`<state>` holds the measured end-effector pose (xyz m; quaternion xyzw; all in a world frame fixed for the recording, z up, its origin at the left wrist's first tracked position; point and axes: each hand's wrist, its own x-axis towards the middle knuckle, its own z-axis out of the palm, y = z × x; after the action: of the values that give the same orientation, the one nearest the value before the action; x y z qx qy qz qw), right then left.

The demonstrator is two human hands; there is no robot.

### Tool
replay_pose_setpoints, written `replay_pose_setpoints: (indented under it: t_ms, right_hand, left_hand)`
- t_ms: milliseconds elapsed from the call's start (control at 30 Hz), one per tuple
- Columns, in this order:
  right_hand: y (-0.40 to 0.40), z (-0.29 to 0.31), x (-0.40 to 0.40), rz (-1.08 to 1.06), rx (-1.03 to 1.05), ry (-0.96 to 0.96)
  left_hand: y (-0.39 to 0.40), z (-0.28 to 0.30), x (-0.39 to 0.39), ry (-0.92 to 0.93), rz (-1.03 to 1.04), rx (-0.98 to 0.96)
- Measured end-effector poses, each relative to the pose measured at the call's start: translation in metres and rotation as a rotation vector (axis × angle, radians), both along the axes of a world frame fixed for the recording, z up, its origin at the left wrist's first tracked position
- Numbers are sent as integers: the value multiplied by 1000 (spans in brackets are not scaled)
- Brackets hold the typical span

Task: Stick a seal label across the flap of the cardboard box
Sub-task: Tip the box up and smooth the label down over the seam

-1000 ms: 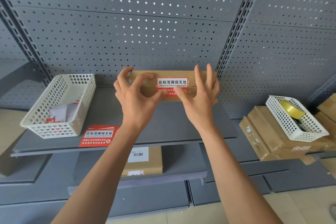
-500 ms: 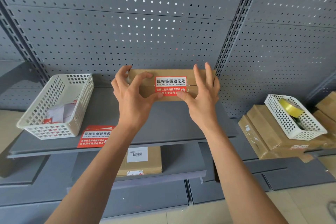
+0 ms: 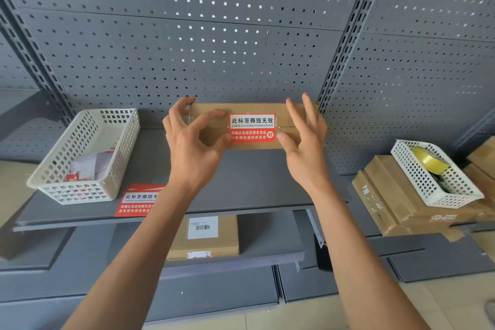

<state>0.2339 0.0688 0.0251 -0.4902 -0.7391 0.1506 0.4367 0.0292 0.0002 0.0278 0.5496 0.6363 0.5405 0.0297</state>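
Note:
A flat brown cardboard box (image 3: 246, 108) stands on edge at the back of the grey shelf (image 3: 254, 182), against the pegboard. A red and white seal label (image 3: 251, 128) is stuck on its front face across the flap seam. My left hand (image 3: 192, 144) curls round the box's left end, index finger on the front face and thumb tip at the label's lower left edge. My right hand (image 3: 305, 150) is at the right end, fingers straight up over the box and thumb tip just off the label's lower right corner.
A white basket (image 3: 80, 190) with label scraps sits at the shelf's left, a second red label sheet (image 3: 136, 201) beside it. Another carton (image 3: 211, 238) lies on the lower shelf. At right, a white basket (image 3: 439, 195) with a yellow tape roll (image 3: 428, 161) rests on stacked cartons (image 3: 388, 195).
Both thumbs have slid outward from the label's lower middle to its side edges. The whole label now shows. The box has stayed in place.

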Motion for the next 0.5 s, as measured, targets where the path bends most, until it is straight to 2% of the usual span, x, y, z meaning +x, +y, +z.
replay_pose_setpoints:
  t_ms: [100,200,500]
  right_hand:
    - [-9,7,-11,-16,-56,51]
    - [-13,10,-22,-66,-76,43]
    - [-5,8,-15,-45,-57,24]
  left_hand:
    - [3,4,12,-56,68,8]
    - [6,5,22,-31,123,-15]
    - [7,2,11,4,62,-20]
